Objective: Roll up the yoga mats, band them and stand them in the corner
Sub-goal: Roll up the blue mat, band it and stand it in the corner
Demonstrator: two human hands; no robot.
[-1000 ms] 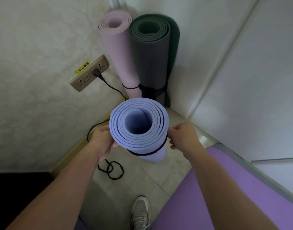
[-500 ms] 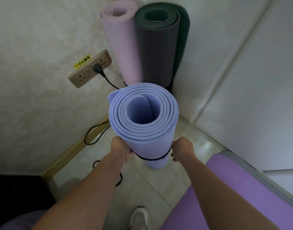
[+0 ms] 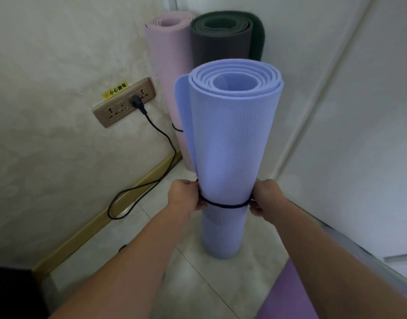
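A rolled blue-lilac yoga mat (image 3: 227,143) stands upright on the tiled floor in front of me. A dark band (image 3: 225,205) circles it below the middle. My left hand (image 3: 186,195) and my right hand (image 3: 263,196) pinch that band at the roll's two sides. Behind it, in the corner, a rolled pink mat (image 3: 168,65) and a rolled dark green-grey mat (image 3: 223,40) stand upright side by side. The pink one carries a dark band low down, partly hidden by the blue roll.
A wall socket plate (image 3: 124,102) with a yellow sticker holds a black plug; its cable (image 3: 156,166) runs down and loops on the floor by the skirting. A purple mat (image 3: 294,298) lies flat at lower right beside a white wall.
The band and both hands have slid down the blue roll from near its top to below the middle. My view dropped lower, showing the roll's side and base.
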